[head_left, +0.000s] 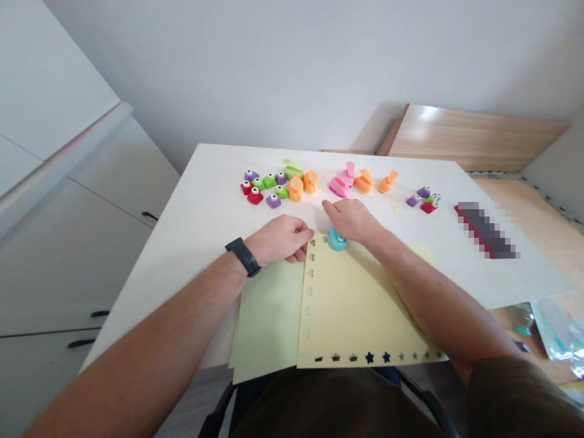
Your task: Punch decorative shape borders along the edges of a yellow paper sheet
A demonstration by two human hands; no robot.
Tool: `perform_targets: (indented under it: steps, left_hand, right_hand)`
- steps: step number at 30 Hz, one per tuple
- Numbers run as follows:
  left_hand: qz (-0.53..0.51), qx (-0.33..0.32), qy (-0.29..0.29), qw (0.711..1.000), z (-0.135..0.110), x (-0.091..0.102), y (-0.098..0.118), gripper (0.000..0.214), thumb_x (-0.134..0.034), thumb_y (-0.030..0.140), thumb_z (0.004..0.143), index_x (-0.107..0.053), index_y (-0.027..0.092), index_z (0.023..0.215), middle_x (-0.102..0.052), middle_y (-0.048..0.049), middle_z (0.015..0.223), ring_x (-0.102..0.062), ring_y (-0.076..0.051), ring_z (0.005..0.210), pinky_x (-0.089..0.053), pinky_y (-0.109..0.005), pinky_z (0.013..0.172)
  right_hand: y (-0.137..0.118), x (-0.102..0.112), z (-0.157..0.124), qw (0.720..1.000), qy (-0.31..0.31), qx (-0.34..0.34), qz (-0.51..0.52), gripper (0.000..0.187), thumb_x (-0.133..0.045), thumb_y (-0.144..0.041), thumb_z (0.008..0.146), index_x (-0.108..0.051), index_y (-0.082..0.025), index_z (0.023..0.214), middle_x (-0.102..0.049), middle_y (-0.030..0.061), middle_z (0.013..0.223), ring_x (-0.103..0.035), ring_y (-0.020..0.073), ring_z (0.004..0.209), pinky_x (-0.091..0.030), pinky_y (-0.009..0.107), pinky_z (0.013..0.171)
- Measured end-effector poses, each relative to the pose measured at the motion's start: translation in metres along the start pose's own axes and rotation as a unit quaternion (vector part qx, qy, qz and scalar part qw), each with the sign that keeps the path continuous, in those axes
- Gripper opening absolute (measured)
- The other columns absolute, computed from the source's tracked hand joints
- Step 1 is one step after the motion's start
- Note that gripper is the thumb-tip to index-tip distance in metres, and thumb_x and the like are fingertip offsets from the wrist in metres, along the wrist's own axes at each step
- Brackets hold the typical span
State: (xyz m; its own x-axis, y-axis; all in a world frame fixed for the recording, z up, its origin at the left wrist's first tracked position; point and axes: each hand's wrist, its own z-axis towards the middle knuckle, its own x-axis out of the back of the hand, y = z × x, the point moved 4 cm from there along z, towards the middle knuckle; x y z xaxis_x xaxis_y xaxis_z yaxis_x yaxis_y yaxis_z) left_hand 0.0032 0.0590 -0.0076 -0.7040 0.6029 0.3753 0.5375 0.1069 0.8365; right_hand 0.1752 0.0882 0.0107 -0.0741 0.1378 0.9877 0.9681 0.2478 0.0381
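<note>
My right hand (351, 220) rests on top of a teal craft punch (337, 240), which stands on the top edge of a pale yellow paper sheet (360, 310). Dark punched stars and crowns run along the sheet's near edge, and small shapes line its left edge. My left hand (278, 239), with a black wristband (243, 256), has its fingers curled at the sheet's upper left corner. A pale green paper sheet (269, 322) lies partly beneath the yellow one.
Several small and large craft punches (360, 182) in bright colours stand along the far side of the white table (205, 201). A pixelated object (483, 231) lies at right. Plastic bags (552, 331) sit lower right, white cabinets (68, 255) stand left, and a wooden board (469, 137) leans behind.
</note>
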Motion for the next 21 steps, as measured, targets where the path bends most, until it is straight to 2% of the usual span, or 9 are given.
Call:
perform_targets:
  steps: [5,12,21]
  left_hand:
    - [-0.002,0.002,0.000,1.000,-0.001,0.000,0.001,0.023,-0.057,0.037,0.094,-0.062,0.017,0.084,-0.076,-0.0078,0.083,-0.076,-0.019,0.068,-0.058,-0.023,0.051]
    - [0.001,-0.004,0.008,1.000,0.000,0.000,0.000,0.022,-0.060,0.038,0.092,-0.062,0.017,0.083,-0.076,-0.0080,0.082,-0.075,-0.019,0.067,-0.056,-0.023,0.049]
    - [0.005,-0.009,0.003,1.000,0.000,0.000,-0.001,0.023,-0.057,0.037,0.093,-0.063,0.017,0.085,-0.076,-0.0064,0.080,-0.075,-0.018,0.067,-0.058,-0.023,0.050]
  right_hand:
    - [-0.003,0.000,-0.002,0.999,-0.011,0.033,-0.036,0.046,-0.029,-0.033,0.108,-0.068,-0.014,0.122,-0.076,0.0201,0.108,-0.070,0.0295,0.094,-0.042,0.034,0.071]
    - [-0.010,0.005,-0.006,0.993,-0.006,0.069,-0.094,0.047,-0.022,-0.027,0.107,-0.063,-0.012,0.125,-0.074,0.0198,0.105,-0.071,0.0307,0.090,-0.044,0.035,0.068]
    - [-0.011,0.006,-0.008,0.991,-0.013,0.075,-0.111,0.049,-0.019,-0.025,0.106,-0.062,-0.011,0.125,-0.073,0.0190,0.108,-0.070,0.0330,0.097,-0.048,0.039,0.072]
